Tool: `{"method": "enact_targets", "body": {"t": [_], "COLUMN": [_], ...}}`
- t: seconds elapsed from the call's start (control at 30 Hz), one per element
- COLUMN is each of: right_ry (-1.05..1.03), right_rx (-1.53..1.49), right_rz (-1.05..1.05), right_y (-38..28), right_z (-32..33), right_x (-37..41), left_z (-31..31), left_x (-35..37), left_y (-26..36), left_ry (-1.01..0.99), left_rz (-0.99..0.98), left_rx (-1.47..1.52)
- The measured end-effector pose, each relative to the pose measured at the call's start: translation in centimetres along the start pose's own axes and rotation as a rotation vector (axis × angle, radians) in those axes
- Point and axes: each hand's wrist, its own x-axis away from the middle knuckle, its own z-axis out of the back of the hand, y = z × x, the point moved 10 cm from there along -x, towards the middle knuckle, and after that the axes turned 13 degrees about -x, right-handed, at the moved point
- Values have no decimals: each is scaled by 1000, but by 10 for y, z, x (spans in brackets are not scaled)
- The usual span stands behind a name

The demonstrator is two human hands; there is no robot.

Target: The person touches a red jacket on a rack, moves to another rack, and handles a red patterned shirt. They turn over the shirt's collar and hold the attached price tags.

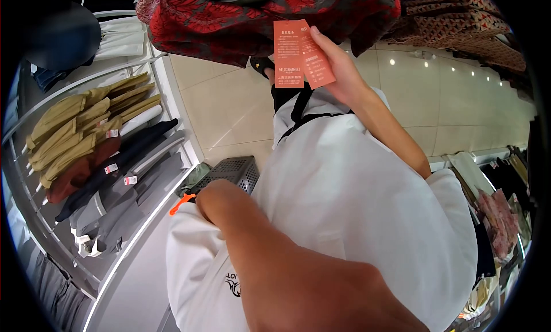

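My right hand [341, 73] holds two red paper hang tags [289, 53] by their right side, with the thumb laid along the edge. White print covers them, with "NUOMEISI" readable on the left one; the tags overlap in a slight fan. Right behind them hangs a dark garment with red flowers [224, 24]. My left arm bends sharply at the elbow [221, 197]. Its forearm comes back close under the camera and leaves at the bottom edge, with the left hand out of sight. My white shirt [350, 177] fills the middle.
At left, a white rack [175, 102] carries khaki trousers [80, 128] and grey and navy ones with small tags. A grey perforated basket [238, 170] stands on the tiled floor [224, 102]. Patterned clothes [459, 19] hang at the upper right, more garments [496, 223] at the lower right.
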Motion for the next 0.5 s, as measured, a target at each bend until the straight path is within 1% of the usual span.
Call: {"method": "enact_targets", "body": {"t": [0.37, 0.5], "right_ry": [2, 14], "right_rx": [8, -2], "right_rz": [-16, -17], "right_y": [-3, -5], "right_z": [1, 3], "right_x": [0, -1], "left_z": [8, 17], "left_x": [-14, -23], "left_y": [-1, 2], "left_ry": [-4, 12], "left_rz": [2, -2], "left_rx": [-18, -80]}}
